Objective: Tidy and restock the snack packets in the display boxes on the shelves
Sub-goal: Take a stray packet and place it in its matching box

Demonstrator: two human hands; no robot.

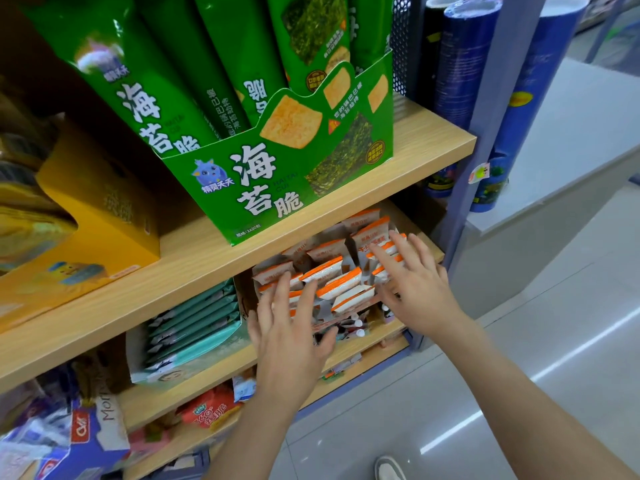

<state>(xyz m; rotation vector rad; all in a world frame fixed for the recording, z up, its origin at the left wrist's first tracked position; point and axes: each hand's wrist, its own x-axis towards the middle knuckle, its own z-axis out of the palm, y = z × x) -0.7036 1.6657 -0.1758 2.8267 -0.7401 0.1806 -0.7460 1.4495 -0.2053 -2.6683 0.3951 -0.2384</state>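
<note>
Large white characters reading 海苔脆, with "HAITAI CUI" in small letters beside them, run across the front of a green display box (277, 181). The caption under its blue cartoon mascot reads 精灵天天, and small print at the bottom edge appears to include "1x20". The same 海苔脆 shows on the tall green packets (138, 98) standing in the box. Lower down, a red packet (207, 412) carries "360°", and a blue-and-white box (107, 424) shows the letters "Mor". Print on the orange-and-white packets (329, 271) is too blurred to read.

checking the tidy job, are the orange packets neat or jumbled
Jumbled: the orange packets lean at mixed angles, several tipped over.
</note>
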